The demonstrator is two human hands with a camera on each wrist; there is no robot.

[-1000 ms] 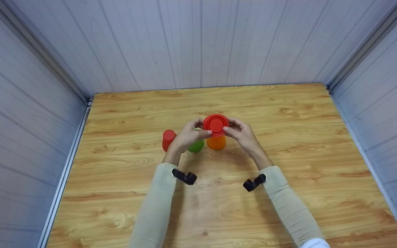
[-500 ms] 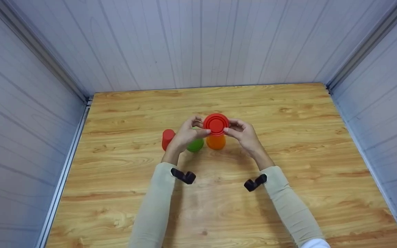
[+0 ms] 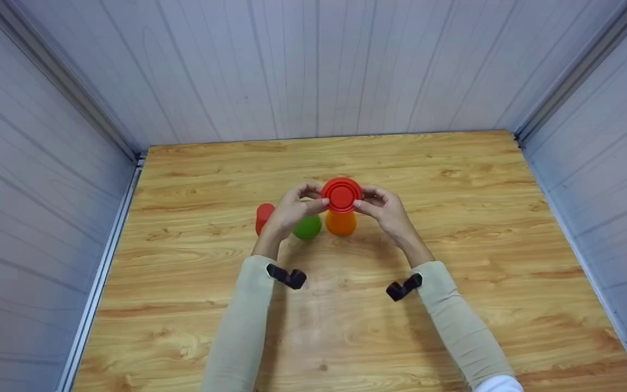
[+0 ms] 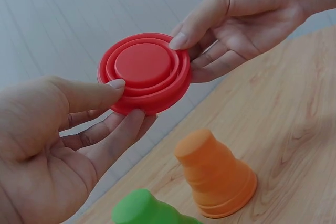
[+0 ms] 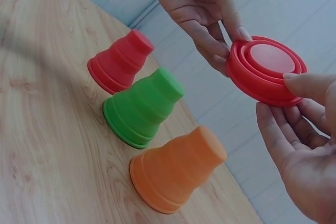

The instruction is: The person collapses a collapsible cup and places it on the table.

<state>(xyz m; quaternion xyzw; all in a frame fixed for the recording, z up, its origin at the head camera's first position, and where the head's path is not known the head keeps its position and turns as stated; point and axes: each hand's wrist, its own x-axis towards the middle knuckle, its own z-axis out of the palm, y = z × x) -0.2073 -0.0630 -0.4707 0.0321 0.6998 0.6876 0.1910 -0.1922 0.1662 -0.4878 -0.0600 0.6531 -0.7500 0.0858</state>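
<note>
A red collapsible cup (image 3: pixel 342 195), pressed flat into concentric rings, is held up above the table by both hands. My left hand (image 3: pixel 290 211) pinches its left edge, thumb on the ringed face and fingers beneath. On the opposite edge my right hand (image 3: pixel 388 213) grips it the same way. Below and behind it an orange cup (image 4: pixel 218 174) stands upside down, extended. Left of that are a green cup (image 5: pixel 144 108) and another red cup (image 5: pixel 121 61), also extended and upside down. In the head view my left hand partly covers the standing red cup.
The wooden table (image 3: pixel 335 326) carries the three standing cups in a row. Pale panel walls (image 3: pixel 313 65) rise behind it and at both sides. A black wrist mount (image 3: pixel 287 276) sits on each sleeve.
Both hands keep hold of the flattened red cup, which has risen very slightly in the head view. The left thumb has slid a little outward toward its rim.
</note>
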